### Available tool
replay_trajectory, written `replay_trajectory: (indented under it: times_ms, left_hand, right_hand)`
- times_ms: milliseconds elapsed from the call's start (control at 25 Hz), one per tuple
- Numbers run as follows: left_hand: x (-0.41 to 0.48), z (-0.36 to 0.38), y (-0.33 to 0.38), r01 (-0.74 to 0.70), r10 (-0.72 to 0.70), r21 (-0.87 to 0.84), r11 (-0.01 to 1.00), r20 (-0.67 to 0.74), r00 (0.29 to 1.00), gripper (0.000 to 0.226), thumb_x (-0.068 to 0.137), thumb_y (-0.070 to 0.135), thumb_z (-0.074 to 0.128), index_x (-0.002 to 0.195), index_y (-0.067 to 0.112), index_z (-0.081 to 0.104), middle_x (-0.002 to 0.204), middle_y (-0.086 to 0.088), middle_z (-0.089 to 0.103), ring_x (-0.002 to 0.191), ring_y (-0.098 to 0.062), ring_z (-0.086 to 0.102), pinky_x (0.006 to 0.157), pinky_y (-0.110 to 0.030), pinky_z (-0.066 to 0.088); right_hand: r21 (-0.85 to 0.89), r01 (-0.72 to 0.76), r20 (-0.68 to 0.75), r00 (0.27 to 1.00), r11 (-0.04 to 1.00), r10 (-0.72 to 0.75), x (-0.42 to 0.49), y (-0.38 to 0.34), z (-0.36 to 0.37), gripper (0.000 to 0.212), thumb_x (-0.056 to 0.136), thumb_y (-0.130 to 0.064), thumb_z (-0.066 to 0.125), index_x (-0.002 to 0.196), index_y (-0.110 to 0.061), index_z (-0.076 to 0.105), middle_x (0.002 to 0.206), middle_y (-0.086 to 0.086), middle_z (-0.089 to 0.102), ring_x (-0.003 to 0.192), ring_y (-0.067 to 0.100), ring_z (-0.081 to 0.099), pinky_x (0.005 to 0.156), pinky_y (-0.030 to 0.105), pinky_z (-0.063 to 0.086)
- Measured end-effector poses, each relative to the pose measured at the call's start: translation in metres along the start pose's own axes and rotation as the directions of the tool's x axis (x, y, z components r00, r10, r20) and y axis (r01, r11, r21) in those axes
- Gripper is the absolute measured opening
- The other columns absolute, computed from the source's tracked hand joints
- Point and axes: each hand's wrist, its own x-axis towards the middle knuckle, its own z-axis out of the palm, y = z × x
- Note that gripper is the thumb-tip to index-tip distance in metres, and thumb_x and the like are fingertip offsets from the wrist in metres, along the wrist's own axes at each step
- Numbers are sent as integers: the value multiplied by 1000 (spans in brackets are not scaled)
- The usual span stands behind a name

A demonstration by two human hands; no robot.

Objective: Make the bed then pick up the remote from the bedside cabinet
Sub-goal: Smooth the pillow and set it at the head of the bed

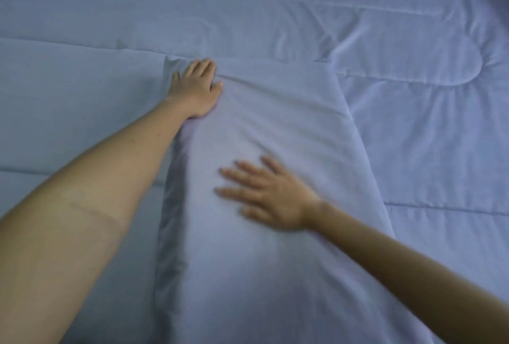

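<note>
The quilt [413, 137] spreads soft and puffy in stitched channels, light enough to drag by an edge. On it lies the pillow [275, 112] — long, limp, smooth cloth, best taken at its corners. My right hand [271, 196] lies flat on it, fingers spread; my left hand [197, 87] sits on its far corner — gripping or pressing, I cannot tell. The remote is out of view.
</note>
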Motion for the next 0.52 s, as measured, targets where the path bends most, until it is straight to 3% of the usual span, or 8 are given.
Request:
replay_trajectory:
  times_ms: [80,160,200,280,400,440,480,520]
  left_hand:
    - [11,4,-6,35,-39,-89,995,-44,998,57,97,42,32,148,17,25,159,-1,17,147,-22,12,117,-52,14]
    - [5,11,-5,67,-84,-106,992,-167,982,55,96,40,36,145,15,32,157,-4,24,146,-24,16,117,-50,15]
    - [1,11,1,44,-53,-43,998,-255,966,53,96,35,34,144,13,34,156,-6,27,146,-25,18,118,-50,12]
    - [-20,0,30,-120,144,89,989,-355,923,51,95,21,28,144,10,34,155,-8,30,145,-25,22,116,-51,9]
    - [-82,2,90,-350,337,-5,937,-254,907,55,93,28,28,142,9,39,152,-8,37,143,-24,30,115,-48,15]
    - [-114,13,103,-372,362,-32,928,-166,917,60,91,37,24,141,9,41,151,-8,38,142,-24,31,115,-48,17]
    - [-148,26,109,-389,386,-16,921,-89,918,63,90,43,23,141,10,41,150,-7,39,141,-24,33,114,-48,20]
    - [-174,36,105,-397,399,42,917,-41,916,64,90,46,25,142,13,41,150,-5,40,140,-24,35,113,-49,23]
  right_hand:
    - [-4,-235,-28,972,972,234,32,71,-7,53,96,-51,20,149,-41,19,160,-8,17,147,19,19,115,48,14]
    - [8,-495,-33,868,869,495,51,148,-12,52,98,-51,21,148,-43,16,161,-9,13,148,19,13,118,49,12]
    - [17,-600,-30,799,800,600,55,181,-14,51,98,-52,21,148,-43,17,161,-7,14,148,20,13,118,51,12]
    - [119,-771,-2,629,625,777,44,224,-26,57,93,-58,19,147,-41,22,159,-1,19,146,27,19,115,55,18]
    - [144,-916,-6,379,376,925,23,213,-42,58,95,-48,26,149,-26,23,156,9,25,143,32,25,112,56,22]
    - [150,-921,-43,358,360,933,19,186,-42,59,97,-44,29,150,-21,21,157,10,23,144,30,21,114,55,20]
    - [174,-900,-89,391,400,916,11,151,-39,59,98,-42,30,151,-18,20,159,9,21,146,28,17,116,53,17]
    - [199,-850,-131,470,488,873,1,108,-31,59,97,-42,31,150,-16,24,158,8,23,147,27,18,116,52,18]
